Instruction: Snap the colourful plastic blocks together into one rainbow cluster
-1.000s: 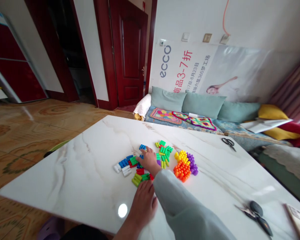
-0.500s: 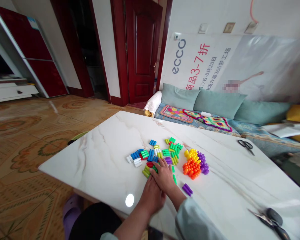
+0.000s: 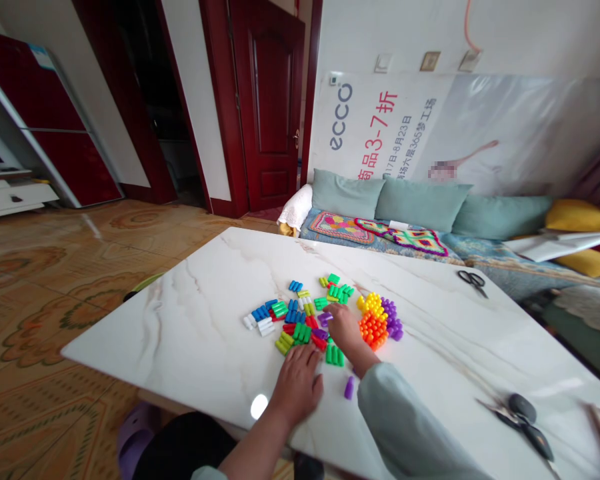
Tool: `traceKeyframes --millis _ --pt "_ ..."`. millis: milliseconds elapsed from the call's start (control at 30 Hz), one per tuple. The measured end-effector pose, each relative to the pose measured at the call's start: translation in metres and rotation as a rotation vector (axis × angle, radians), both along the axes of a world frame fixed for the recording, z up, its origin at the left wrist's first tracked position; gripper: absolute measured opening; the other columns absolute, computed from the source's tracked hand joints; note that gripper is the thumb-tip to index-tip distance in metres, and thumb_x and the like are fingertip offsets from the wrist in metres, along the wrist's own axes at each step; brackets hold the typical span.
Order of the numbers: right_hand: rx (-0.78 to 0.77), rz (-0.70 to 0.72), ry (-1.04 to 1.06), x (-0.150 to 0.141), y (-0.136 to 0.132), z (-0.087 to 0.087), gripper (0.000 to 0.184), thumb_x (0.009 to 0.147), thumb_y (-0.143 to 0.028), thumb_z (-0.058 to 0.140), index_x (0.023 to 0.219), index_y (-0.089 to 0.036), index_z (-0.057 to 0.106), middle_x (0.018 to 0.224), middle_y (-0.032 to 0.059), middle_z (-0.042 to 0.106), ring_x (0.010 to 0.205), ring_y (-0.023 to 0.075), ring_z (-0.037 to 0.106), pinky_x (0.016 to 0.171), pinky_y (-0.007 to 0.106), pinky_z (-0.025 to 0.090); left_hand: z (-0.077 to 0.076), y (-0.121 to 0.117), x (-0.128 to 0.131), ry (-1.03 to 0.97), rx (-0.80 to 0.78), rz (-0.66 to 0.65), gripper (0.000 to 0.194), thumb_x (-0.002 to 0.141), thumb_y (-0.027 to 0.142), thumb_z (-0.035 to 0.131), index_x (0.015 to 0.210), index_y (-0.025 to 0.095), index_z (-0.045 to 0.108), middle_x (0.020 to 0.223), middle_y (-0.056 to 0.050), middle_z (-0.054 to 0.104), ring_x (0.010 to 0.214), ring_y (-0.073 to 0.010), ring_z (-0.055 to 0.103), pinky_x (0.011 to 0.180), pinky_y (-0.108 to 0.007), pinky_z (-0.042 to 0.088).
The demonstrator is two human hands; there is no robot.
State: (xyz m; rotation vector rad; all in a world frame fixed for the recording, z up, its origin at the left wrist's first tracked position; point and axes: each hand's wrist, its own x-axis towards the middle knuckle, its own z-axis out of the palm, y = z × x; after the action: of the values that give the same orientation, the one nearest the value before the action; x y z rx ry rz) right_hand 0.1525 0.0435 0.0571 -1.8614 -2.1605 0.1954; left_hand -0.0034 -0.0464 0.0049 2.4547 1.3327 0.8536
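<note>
Small coloured plastic pieces, like ribbed tubes joined in short rows, lie in a loose pile on the table. My left hand (image 3: 299, 381) rests palm down at the near edge of the pile, fingers stretched out. Its fingertips lie close to a green piece (image 3: 301, 333) and a red piece (image 3: 319, 342). Over the right side of the pile, my right hand (image 3: 344, 327) has its fingers bent together beside a purple piece (image 3: 325, 319). What those fingers hold, if anything, is hidden. Another green piece (image 3: 335, 355) and a single purple piece (image 3: 349, 388) lie nearer me.
Right of the pile sit clusters of yellow (image 3: 373, 305), orange (image 3: 373, 330) and purple beads (image 3: 393, 319). Black scissors (image 3: 473, 280) lie at the far right, and another pair of scissors (image 3: 523, 423) at the near right. Beyond the white table (image 3: 180, 320) stands a sofa with cushions (image 3: 423, 203).
My hands have moved apart: the right one went forward over the pile, while the left stays near its front edge. Green and red pieces once covered now show. The view has shifted slightly.
</note>
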Motion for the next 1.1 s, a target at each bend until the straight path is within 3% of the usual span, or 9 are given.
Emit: traceKeyframes --millis 67,333,467,600,700,767,900,1100 --pt "-0.075 0.024 -0.131 0.005 0.011 0.003 0.045 0.075 0.001 0.045 0.109 -0.018 0.067 0.110 0.0100 0.067 0.107 0.0221 0.059 0.089 0.032 0.046 0.000 0.000 0.000 0.016 -0.010 0.001 0.042 0.078 0.019 0.052 0.120 0.021 0.054 0.125 -0.010 0.055 0.121 -0.0283 0.046 0.107 -0.051 0.033" --pt "-0.173 0.103 -0.264 -0.019 0.027 0.004 0.025 0.079 0.001 0.049 0.086 -0.011 0.070 0.097 0.0174 0.068 0.090 0.0277 0.066 0.075 0.036 0.050 -0.002 0.001 0.000 0.043 -0.006 0.001 0.046 0.077 0.019 0.052 0.124 0.021 0.052 0.127 -0.010 0.054 0.121 -0.0281 0.045 0.107 -0.051 0.033" --pt "-0.127 0.131 -0.254 -0.013 0.022 0.013 0.018 0.084 -0.012 0.054 0.097 -0.014 0.067 0.102 0.0144 0.067 0.095 0.0251 0.063 0.077 0.032 0.048 -0.003 0.001 0.000 0.037 0.002 -0.001 0.046 0.078 0.020 0.051 0.124 0.021 0.052 0.127 -0.010 0.055 0.122 -0.0284 0.045 0.107 -0.052 0.033" --pt "0.107 0.067 0.022 0.023 0.005 0.036 0.029 0.092 -0.030 0.045 0.114 -0.018 0.060 0.111 0.0113 0.063 0.096 0.0215 0.061 0.079 0.030 0.047 -0.005 0.001 0.000 0.034 0.010 0.008 0.044 0.080 0.021 0.051 0.123 0.020 0.054 0.128 -0.010 0.055 0.122 -0.0273 0.045 0.109 -0.049 0.032" --pt "0.317 0.025 0.320 0.067 -0.016 0.048 0.032 0.090 -0.034 0.044 0.110 -0.018 0.063 0.107 0.0103 0.063 0.090 0.0189 0.061 0.078 0.029 0.047 -0.006 0.002 0.000 0.048 0.017 0.016 0.043 0.080 0.020 0.052 0.123 0.020 0.055 0.129 -0.010 0.055 0.121 -0.0269 0.046 0.109 -0.048 0.033" --pt "0.374 -0.099 0.422 0.097 -0.032 0.047 0.032 0.086 -0.035 0.046 0.105 -0.017 0.065 0.100 0.0094 0.064 0.082 0.0180 0.061 0.073 0.029 0.048 -0.007 0.003 -0.001 0.064 0.036 0.015 0.043 0.081 0.020 0.051 0.124 0.020 0.055 0.130 -0.010 0.055 0.122 -0.0270 0.046 0.108 -0.048 0.033" --pt "0.328 -0.364 0.427 0.145 -0.062 0.025 0.030 0.077 -0.037 0.052 0.095 -0.016 0.065 0.088 0.0069 0.068 0.073 0.0178 0.061 0.070 0.030 0.047 -0.008 0.004 -0.002 0.085 0.084 0.008 0.044 0.081 0.019 0.051 0.125 0.020 0.054 0.128 -0.009 0.057 0.119 -0.0265 0.049 0.106 -0.047 0.036" --pt "0.090 -0.489 0.284 0.170 -0.078 -0.003 0.020 0.072 -0.030 0.054 0.085 -0.019 0.065 0.083 0.0042 0.071 0.070 0.0180 0.063 0.063 0.027 0.042 -0.010 0.005 -0.002 0.130 0.109 0.004 0.043 0.083 0.020 0.049 0.125 0.021 0.053 0.127 -0.009 0.057 0.118 -0.0263 0.050 0.105 -0.047 0.038"
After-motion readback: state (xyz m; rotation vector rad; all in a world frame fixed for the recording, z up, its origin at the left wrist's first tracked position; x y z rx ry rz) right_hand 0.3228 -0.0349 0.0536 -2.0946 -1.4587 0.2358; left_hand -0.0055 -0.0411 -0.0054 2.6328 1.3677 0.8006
